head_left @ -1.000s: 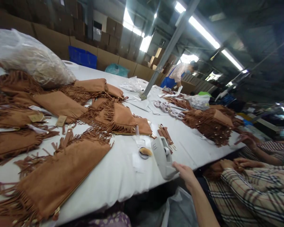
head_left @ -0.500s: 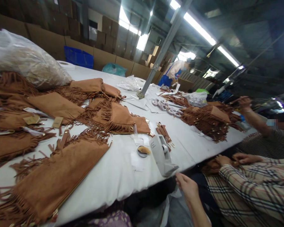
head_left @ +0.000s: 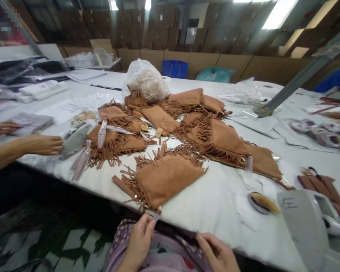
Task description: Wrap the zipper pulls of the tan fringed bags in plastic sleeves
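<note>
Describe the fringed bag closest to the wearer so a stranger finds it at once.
On the white table, look just beyond the wearer's left hand. The brown bag there has its near corner at the front edge; other bags lie farther back.

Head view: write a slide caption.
Left hand pinching a translucent strip, right hand nearby, at a table of fringed brown zip pouches.
</note>
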Available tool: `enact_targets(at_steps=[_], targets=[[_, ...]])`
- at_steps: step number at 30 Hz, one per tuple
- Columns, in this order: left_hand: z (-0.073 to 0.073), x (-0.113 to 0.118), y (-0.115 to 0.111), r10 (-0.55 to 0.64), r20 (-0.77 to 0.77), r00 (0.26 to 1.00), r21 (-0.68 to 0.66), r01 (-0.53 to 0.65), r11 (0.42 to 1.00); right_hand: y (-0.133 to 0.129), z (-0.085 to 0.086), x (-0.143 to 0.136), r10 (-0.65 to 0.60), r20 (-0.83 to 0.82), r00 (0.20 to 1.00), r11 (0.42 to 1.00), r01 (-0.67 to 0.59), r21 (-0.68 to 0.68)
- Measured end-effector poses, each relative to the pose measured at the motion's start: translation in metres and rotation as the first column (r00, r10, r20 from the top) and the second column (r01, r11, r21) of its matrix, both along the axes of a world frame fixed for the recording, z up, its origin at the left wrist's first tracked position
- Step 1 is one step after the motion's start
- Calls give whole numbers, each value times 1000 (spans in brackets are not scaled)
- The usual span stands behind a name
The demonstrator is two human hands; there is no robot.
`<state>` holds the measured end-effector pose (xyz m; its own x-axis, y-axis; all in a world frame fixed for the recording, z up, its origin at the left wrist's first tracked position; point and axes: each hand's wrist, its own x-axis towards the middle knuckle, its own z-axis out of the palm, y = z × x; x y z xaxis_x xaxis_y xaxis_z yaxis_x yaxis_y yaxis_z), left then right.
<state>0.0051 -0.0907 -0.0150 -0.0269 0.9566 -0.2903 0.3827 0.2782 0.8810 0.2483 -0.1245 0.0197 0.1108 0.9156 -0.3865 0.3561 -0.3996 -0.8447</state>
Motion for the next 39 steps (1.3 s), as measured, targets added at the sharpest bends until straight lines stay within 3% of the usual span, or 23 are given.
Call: enact_targets(at_steps=[3, 7, 12, 16, 18, 21, 25, 28, 31, 34, 36, 39], targets=[[2, 1, -5, -22, -79, 997, 72, 28, 997, 29, 13, -68, 209, -120, 971, 976, -199, 89], [1, 0, -7, -63, -48, 997, 121, 68, 990, 49, -2, -100, 312, -170, 935, 949, -298, 104], [-2, -6, -5, -103, -61, 993, 106, 109, 988, 59, -27, -108, 270, -65, 961, 963, -269, 26], [-2, -8, -4, -128, -26, 991, 93, 130, 987, 61, -35, -110, 245, -38, 969, 965, -248, -91], [-1, -7, -4, -107, 30, 994, 78, 104, 992, 62, -36, -109, 205, -99, 974, 966, -218, -142], [-3, -4, -4, -33, 153, 988, 15, 31, 999, 63, -36, -108, 139, -319, 937, 953, -214, -214], [-6, 0, -4, 8, 265, 964, -77, 13, 997, 64, -36, -109, 68, -464, 883, 961, -183, -207], [-4, 0, -4, 24, 158, 987, -84, -11, 996, 63, -36, -113, 42, -398, 917, 975, -124, -184], [2, -1, -4, 8, 30, 1000, 31, -9, 999, 63, -34, -117, 49, -337, 940, 979, -112, -170], [4, -2, -1, -40, 12, 999, 99, 38, 994, 63, -31, -117, 72, -316, 946, 983, -122, -140], [4, -3, 3, -6, 79, 997, 13, 5, 1000, 64, -28, -115, 92, -312, 946, 982, -139, -130], [2, -3, 10, 126, 344, 931, -244, -41, 969, 65, -25, -111, 122, -299, 946, 980, -162, -113]])
